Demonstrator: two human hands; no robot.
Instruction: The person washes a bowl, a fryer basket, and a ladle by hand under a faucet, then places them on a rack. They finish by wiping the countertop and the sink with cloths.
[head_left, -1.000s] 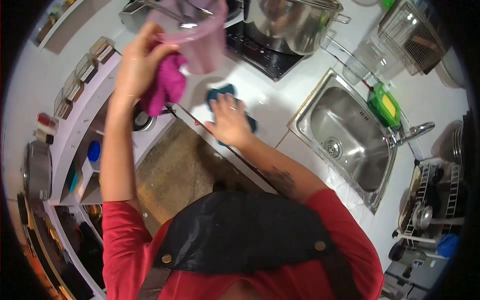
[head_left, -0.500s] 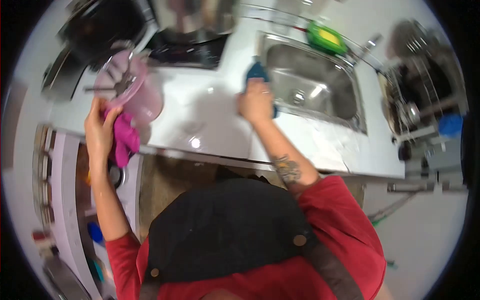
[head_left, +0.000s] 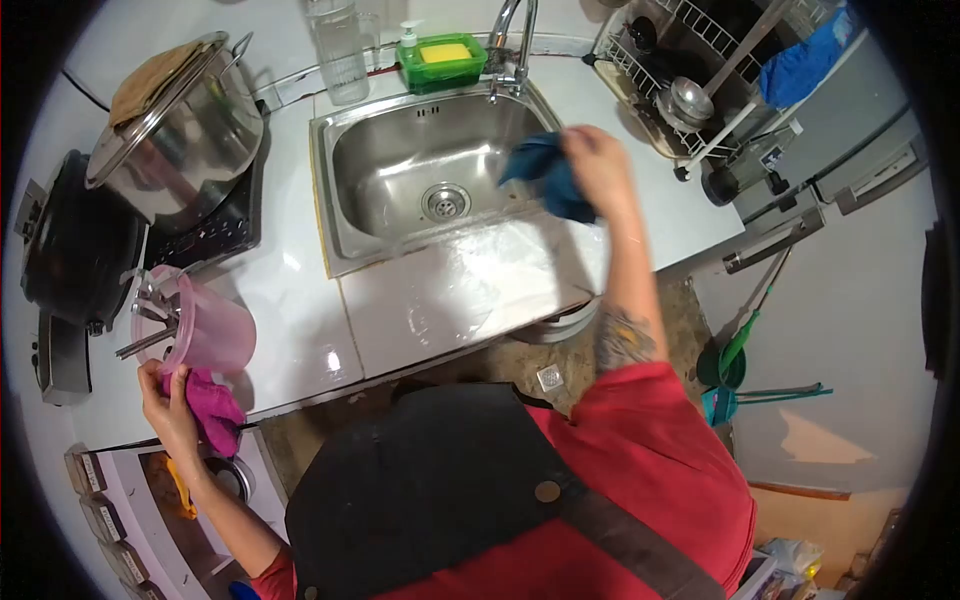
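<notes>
In my right hand [head_left: 603,170] a dark blue cloth [head_left: 550,175] is bunched, held over the sink's right front corner. My left hand [head_left: 170,410] is closed at the near rim of a translucent pink plastic container [head_left: 220,325] on the left of the counter. A magenta cloth [head_left: 212,408] hangs from that hand, beside the container. Metal utensils [head_left: 158,310] stick out of the container's mouth. The steel sink [head_left: 325,200] has its drain showing. Wet, shiny streaks cover the white counter [head_left: 420,310] in front of it.
A large steel pot [head_left: 195,145] stands on a black cooktop [head_left: 225,215], with a black pot [head_left: 75,245] left of it. Behind the sink are a glass pitcher [head_left: 340,60], a green sponge holder [head_left: 440,72] and the faucet [head_left: 515,60]. A dish rack [head_left: 690,150] stands right.
The view has swung to the right. My right hand has carried the blue cloth from the sink's left side to its right front corner. My left hand stays at the pink container with the magenta cloth.
</notes>
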